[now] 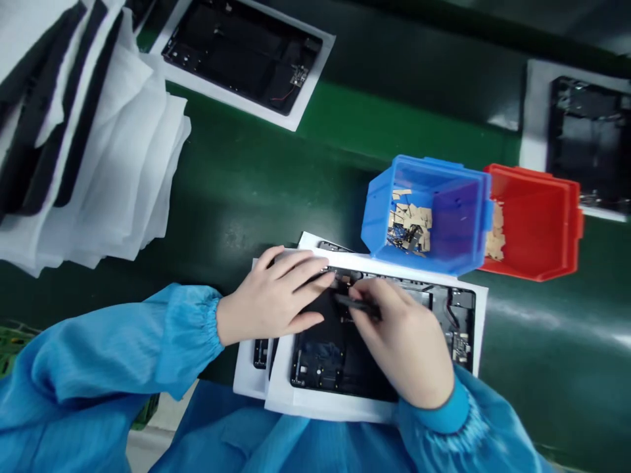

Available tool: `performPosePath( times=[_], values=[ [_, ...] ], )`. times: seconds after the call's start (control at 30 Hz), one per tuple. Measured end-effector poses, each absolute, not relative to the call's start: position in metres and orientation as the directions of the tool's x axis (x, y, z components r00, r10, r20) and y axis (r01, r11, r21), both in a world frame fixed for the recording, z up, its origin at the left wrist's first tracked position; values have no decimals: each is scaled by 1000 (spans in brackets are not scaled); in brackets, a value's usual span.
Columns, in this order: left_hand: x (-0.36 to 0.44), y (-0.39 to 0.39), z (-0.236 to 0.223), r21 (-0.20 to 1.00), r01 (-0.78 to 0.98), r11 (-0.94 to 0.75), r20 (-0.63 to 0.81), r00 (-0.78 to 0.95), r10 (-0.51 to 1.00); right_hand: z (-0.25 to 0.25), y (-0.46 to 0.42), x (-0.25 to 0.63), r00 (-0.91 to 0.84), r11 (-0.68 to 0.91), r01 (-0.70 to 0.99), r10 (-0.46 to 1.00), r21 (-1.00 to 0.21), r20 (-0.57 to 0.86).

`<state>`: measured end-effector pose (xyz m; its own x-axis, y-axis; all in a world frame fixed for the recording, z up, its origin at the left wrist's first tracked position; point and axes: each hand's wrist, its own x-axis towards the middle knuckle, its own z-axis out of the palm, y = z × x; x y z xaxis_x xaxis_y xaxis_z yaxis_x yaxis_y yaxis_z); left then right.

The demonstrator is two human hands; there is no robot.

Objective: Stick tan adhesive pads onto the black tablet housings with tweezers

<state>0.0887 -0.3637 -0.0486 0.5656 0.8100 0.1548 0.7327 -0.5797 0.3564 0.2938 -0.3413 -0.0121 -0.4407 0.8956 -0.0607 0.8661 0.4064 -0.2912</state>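
One black tool [359,304] in right grip [411,338], device shell [362,368] beneath.

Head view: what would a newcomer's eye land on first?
Likely the blue bin and red bin right of centre, bright against the green table, pale pieces inside each. Next, the left hand and right hand over an open black casing at lower centre, the right pinching a dark tool. Then the white sheets piled at upper left.

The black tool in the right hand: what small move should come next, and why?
Probably a light downward press with the black tool: the right hand holds it low over the open casing, its tip close to the left hand.
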Motion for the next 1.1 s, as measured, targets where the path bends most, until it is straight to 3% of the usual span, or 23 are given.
performPosePath(
  times=[0.17,0.4,0.57,0.73,0.97,1.1],
  values=[
    [94,-361,-49,383,724,-573,140,568,811,-17,-311,302,-421,340,813,904,-472,-74],
    [92,-359,-52,464,738,-490,120,496,860,-11,-321,301,-460,387,789,887,-478,-41],
    [98,-355,-52,490,750,-444,145,432,890,-15,-344,311,-423,301,787,899,-538,-116],
    [101,-352,-52,520,742,-424,173,395,902,-24,-338,314,-333,237,827,937,-510,-106],
    [99,-352,-55,518,728,-449,195,411,891,-17,-317,302,-418,411,880,908,-239,20],
    [97,-354,-54,489,738,-465,197,426,883,-10,-315,295,-472,460,852,882,-252,14]
  ],
)
